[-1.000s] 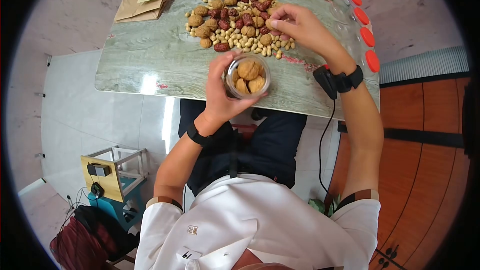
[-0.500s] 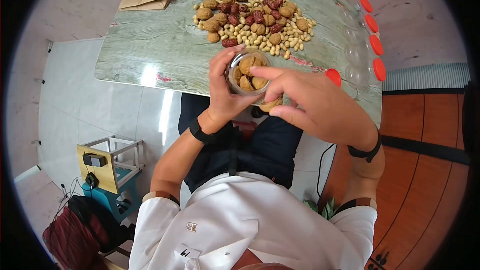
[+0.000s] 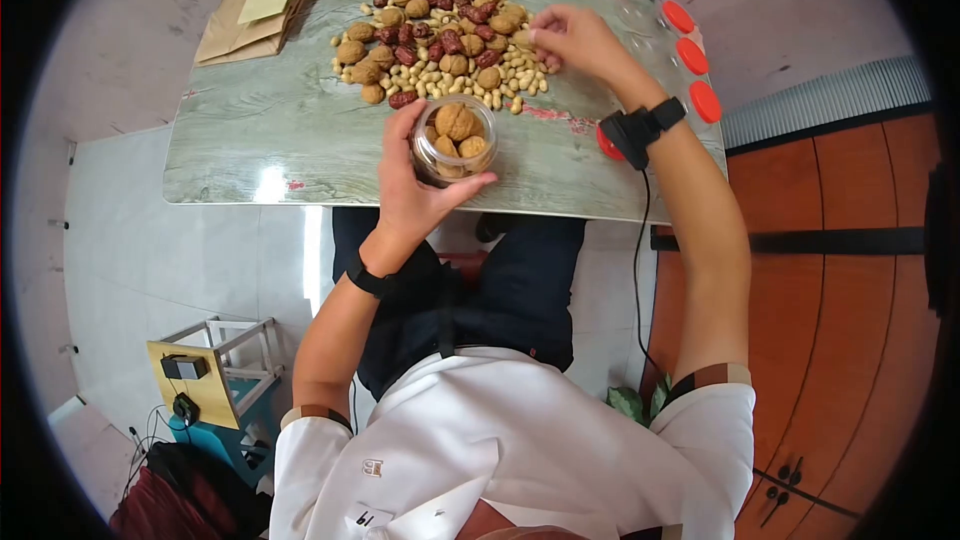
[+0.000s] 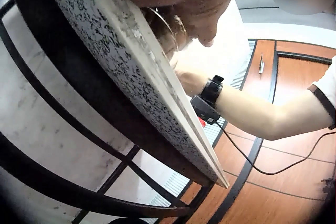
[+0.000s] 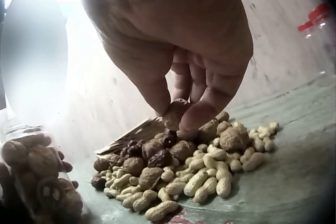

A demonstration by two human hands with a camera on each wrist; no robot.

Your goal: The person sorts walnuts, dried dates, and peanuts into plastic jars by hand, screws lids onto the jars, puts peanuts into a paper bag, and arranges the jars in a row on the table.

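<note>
In the head view my left hand point(image 3: 408, 180) grips a clear plastic jar point(image 3: 490, 130) near the table's front edge. Walnuts point(image 3: 455, 122) fill the jar towards its uncovered mouth. My right hand point(image 3: 580, 45) is at the right side of a heap of nuts and dates, pinching a walnut point(image 5: 176, 113) between thumb and fingers just above the heap in the right wrist view. The heap mixes peanuts point(image 5: 197, 182), walnuts and red dates point(image 3: 451, 43). The left wrist view shows mainly the table edge point(image 4: 152, 71) and part of the left hand.
Several clear jars with red lids point(image 3: 678, 16) stand along the table's right side. Another red lid point(image 3: 607, 143) lies by the right wrist. Brown paper bags point(image 3: 255, 20) lie at the back left. A cable point(image 3: 645, 240) hangs from the right wrist camera.
My right hand brought a walnut to the jar half a second ago, then went back to the heap, where it pinches another walnut. The left hand keeps holding the jar.
</note>
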